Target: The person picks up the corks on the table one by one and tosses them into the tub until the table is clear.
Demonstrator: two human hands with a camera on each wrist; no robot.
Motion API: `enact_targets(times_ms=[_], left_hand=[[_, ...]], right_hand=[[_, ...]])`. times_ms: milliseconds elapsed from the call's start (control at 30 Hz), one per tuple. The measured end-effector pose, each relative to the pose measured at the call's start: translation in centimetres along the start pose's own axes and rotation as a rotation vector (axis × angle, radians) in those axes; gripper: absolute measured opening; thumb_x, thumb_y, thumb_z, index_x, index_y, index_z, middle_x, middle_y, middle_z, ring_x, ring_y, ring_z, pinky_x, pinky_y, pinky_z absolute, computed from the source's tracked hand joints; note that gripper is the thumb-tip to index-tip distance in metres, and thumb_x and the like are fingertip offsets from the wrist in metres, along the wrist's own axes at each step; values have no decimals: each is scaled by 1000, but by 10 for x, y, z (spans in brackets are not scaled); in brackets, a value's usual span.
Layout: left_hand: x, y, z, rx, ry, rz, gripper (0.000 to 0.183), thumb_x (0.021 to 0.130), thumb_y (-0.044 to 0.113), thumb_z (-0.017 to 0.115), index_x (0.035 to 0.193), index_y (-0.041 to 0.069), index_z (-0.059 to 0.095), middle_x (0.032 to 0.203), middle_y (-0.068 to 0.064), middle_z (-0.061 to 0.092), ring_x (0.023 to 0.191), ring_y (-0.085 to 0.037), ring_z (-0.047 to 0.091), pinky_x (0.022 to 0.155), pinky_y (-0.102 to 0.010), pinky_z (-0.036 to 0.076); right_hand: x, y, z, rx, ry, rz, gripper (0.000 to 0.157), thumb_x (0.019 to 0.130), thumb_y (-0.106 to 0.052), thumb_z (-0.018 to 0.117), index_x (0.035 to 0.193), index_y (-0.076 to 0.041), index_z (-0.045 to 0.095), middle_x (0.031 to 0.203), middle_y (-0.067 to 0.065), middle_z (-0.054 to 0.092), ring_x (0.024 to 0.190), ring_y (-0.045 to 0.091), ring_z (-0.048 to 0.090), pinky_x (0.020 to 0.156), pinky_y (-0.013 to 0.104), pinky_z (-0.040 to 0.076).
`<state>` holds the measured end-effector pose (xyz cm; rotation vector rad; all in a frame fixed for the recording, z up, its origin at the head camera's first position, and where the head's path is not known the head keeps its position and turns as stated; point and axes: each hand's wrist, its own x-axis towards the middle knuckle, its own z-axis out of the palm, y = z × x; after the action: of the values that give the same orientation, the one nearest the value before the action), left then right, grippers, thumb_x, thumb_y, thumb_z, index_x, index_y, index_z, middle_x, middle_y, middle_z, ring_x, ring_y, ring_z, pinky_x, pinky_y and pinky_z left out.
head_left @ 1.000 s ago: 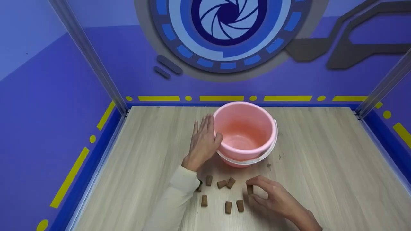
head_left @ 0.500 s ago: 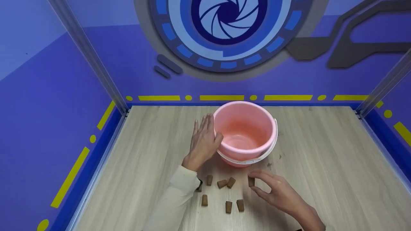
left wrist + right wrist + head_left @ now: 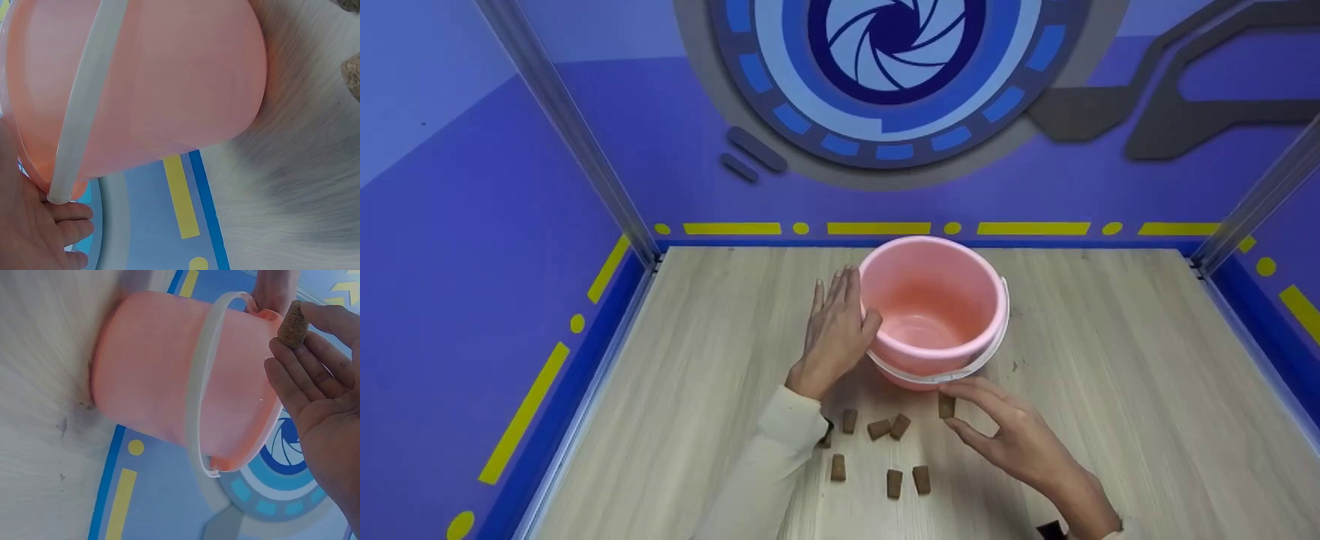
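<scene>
A pink bucket (image 3: pixel 919 369) with a white handle (image 3: pixel 988 355) stands upright on the table; no objects show inside it. My left hand (image 3: pixel 834 341) rests against the bucket's left side, fingers extended along the outside and thumb at the rim. Between the thumb and fingers of my right hand (image 3: pixel 1020 439) is a small tapered cork (image 3: pixel 293 325), held off the table just in front of the bucket. In the right wrist view, that hand's other fingers are spread loosely below the cork. Several more corks lie on the table, among them one cork (image 3: pixel 838 467) near my left sleeve.
Two corks (image 3: pixel 922 480) lie close together at the front. Another cork (image 3: pixel 824 441) is partly hidden by my left cuff. The wooden tabletop (image 3: pixel 1125 360) is bounded by blue printed walls (image 3: pixel 1035 195) at the back and sides. Small dark crumbs lie right of the bucket.
My right hand has lifted its cork off the table and moved it forward, closer to the bucket. My left hand and the bucket have stayed in place.
</scene>
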<state>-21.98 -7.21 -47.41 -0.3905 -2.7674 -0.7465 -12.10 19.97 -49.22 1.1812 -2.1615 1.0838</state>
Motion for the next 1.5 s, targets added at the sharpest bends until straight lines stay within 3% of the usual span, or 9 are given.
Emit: enact_targets(times_ms=[200, 500, 733, 967, 1100, 1500], left_hand=[[0, 0, 1, 3, -15, -10, 73, 107, 35, 44, 163, -7, 27, 170, -22, 28, 159, -34, 23, 129, -57, 9], [0, 3, 1, -7, -21, -36, 74, 106, 35, 47, 164, -5, 27, 171, -19, 27, 159, -33, 22, 129, -55, 5], [0, 2, 2, 9, -8, -25, 73, 106, 35, 46, 164, -6, 27, 170, -21, 29, 158, -34, 25, 129, -57, 8], [-2, 1, 2, -29, 9, -12, 73, 105, 31, 50, 164, -7, 27, 170, -21, 29, 157, -37, 27, 129, -57, 7], [-2, 1, 1, -27, 17, -4, 72, 106, 30, 50, 163, -7, 27, 170, -21, 30, 157, -37, 28, 128, -59, 8], [-1, 1, 1, -22, 4, -18, 74, 106, 34, 47, 164, -6, 26, 171, -19, 29, 159, -34, 25, 129, -56, 7]], right_hand=[[9, -2, -3, 6, 43, -46, 70, 64, 19, 90, 128, -1, 71, 119, 12, 72, 103, 23, 71, 101, 16, 49], [25, -1, -9, -22, 107, -24, 67, 66, 16, 90, 128, 0, 72, 122, 15, 73, 110, 25, 70, 101, 16, 49], [39, 2, -15, -2, 134, 79, 60, 74, 14, 88, 130, -1, 71, 119, 9, 74, 104, 21, 69, 102, 17, 48], [49, 12, -14, 7, 202, 51, 56, 74, 17, 87, 126, 4, 72, 118, 14, 74, 107, 25, 69, 103, 20, 49], [51, 19, -13, -9, 208, 98, 54, 76, 16, 87, 126, 3, 72, 120, 13, 74, 112, 24, 69, 105, 20, 48], [57, 37, -8, -66, 197, 149, 51, 80, 13, 86, 128, 3, 71, 112, 9, 74, 106, 27, 69, 103, 16, 46]])
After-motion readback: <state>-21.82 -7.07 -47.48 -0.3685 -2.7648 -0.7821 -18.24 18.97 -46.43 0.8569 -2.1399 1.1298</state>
